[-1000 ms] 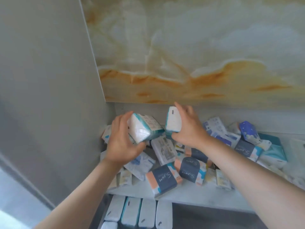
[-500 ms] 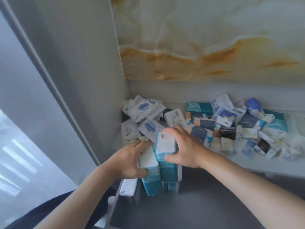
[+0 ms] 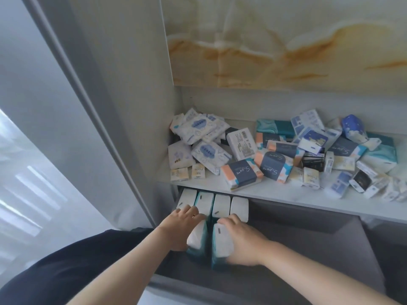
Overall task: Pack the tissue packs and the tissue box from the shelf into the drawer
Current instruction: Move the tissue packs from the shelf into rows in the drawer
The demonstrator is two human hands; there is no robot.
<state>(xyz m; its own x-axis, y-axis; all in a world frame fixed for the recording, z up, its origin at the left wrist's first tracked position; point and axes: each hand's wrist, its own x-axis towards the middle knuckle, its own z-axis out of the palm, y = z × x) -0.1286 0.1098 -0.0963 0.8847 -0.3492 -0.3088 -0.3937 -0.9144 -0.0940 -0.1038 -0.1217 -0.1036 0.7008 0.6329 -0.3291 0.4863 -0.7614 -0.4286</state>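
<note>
The left hand (image 3: 182, 227) grips one tissue pack (image 3: 198, 237) and the right hand (image 3: 244, 241) grips another (image 3: 221, 243), both down in the gray drawer (image 3: 308, 249). Many packs (image 3: 273, 161) lie on the white shelf (image 3: 275, 194) under a marble wall (image 3: 286, 40).

A heap of tissue packs (image 3: 273, 155) lies on the shelf (image 3: 275, 192). Below and in front of it is the open drawer (image 3: 319, 245). Four packs (image 3: 214, 204) stand side by side at its back left; two more packs (image 3: 209, 241) stand just in front of them, leaving the drawer's right part bare.
</note>
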